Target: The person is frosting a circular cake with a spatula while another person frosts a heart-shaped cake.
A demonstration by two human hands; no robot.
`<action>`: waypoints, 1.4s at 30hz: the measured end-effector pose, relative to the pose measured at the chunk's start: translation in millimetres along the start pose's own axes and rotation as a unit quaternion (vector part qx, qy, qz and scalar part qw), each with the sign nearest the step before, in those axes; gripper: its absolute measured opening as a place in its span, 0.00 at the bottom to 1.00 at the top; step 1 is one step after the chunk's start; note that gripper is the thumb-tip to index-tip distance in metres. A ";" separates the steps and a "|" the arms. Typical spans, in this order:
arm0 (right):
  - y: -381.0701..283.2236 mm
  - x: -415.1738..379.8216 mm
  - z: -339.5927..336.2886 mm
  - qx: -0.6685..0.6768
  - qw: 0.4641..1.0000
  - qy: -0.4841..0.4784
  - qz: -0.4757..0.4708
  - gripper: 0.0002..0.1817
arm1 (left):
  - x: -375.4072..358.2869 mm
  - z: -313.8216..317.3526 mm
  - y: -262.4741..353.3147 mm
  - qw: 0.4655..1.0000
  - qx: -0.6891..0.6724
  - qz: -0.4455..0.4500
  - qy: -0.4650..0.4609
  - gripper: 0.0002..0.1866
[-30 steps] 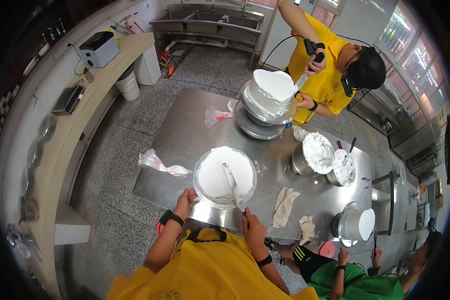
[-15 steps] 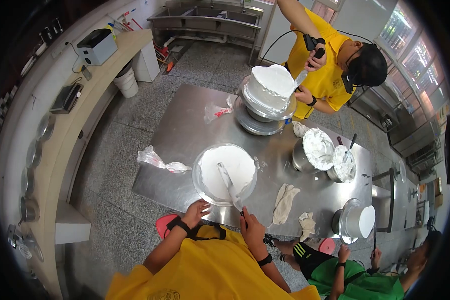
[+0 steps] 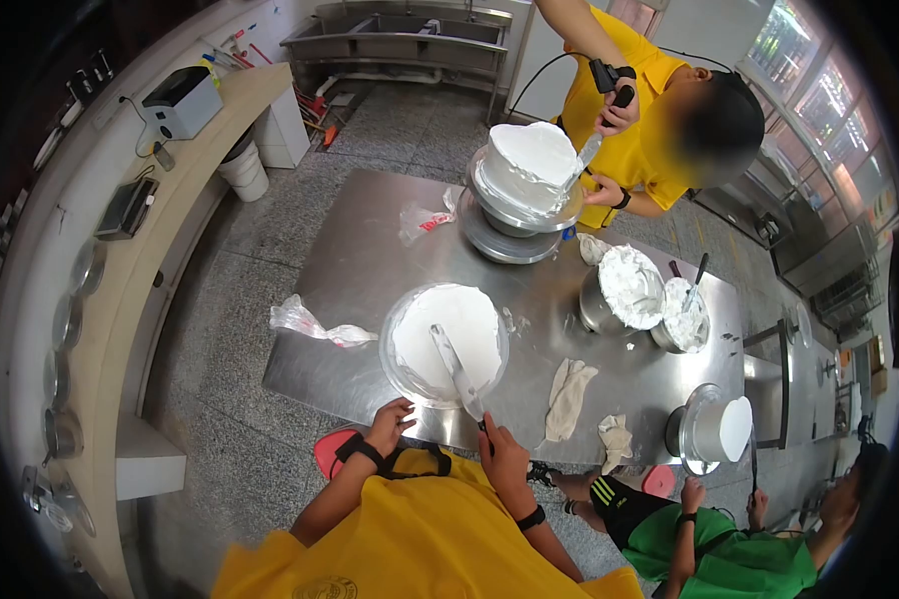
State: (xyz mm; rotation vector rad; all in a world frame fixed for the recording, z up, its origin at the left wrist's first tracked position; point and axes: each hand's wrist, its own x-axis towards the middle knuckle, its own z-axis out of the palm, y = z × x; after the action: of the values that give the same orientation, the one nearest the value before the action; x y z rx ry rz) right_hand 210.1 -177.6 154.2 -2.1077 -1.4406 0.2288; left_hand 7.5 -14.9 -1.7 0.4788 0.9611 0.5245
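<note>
So I've got my right hand wrapped tight round the handle of the palette knife, blade lying flat across the white-frosted cake on its turntable near the table's 6 o'clock edge, while my left hand sits at the turntable's 7 o'clock rim with fingers loosely spread, holding nothing. Out at 2 o'clock from my cake there are two metal bowls, both heaped with white cream, the farther one with a spoon stuck in it. At 12 o'clock a co-worker in yellow is smoothing another cake on a stand.
</note>
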 end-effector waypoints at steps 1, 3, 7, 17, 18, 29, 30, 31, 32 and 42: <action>0.1 0.4 -0.2 0.001 1.000 0.000 -0.004 0.21 | -0.2 1.6 0.5 1.000 -0.001 0.000 0.000 0.11; -1.0 1.0 -0.1 0.001 1.000 0.001 -0.005 0.21 | 2.9 3.0 6.6 1.000 -0.015 -0.004 0.014 0.13; -1.8 0.7 0.0 -0.001 1.000 0.002 0.002 0.21 | 9.1 1.2 39.0 0.997 -0.060 0.035 0.034 0.11; -0.1 1.9 -2.7 -0.019 1.000 -0.016 0.003 0.21 | 5.6 5.8 25.7 0.984 0.115 0.085 0.102 0.13; -2.0 2.1 -4.1 -0.011 1.000 -0.015 0.005 0.21 | 3.1 7.3 16.1 0.986 0.106 0.093 0.089 0.12; -0.3 2.6 -1.9 0.000 1.000 -0.023 0.010 0.21 | 4.3 15.7 10.1 0.990 0.079 0.101 0.060 0.16; 2.2 3.7 -0.6 -0.005 1.000 -0.021 0.005 0.21 | 17.6 4.9 10.7 0.987 0.068 0.128 0.064 0.16; 3.3 2.8 -0.1 -0.008 1.000 -0.018 0.000 0.21 | 4.4 16.6 34.6 0.983 0.080 0.138 0.087 0.15; 2.9 2.1 -0.2 -0.005 1.000 -0.019 0.003 0.21 | 12.0 15.3 42.3 0.982 0.059 0.143 0.110 0.14; -6.3 6.3 -5.0 0.014 1.000 -0.008 0.016 0.21 | 12.8 -1.2 11.6 0.984 0.082 0.128 0.096 0.13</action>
State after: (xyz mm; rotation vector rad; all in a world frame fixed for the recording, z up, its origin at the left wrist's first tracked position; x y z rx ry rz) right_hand 209.8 -172.1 162.8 -2.1126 -1.4071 0.2774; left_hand 10.1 2.1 -3.5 0.7163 1.1402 0.7359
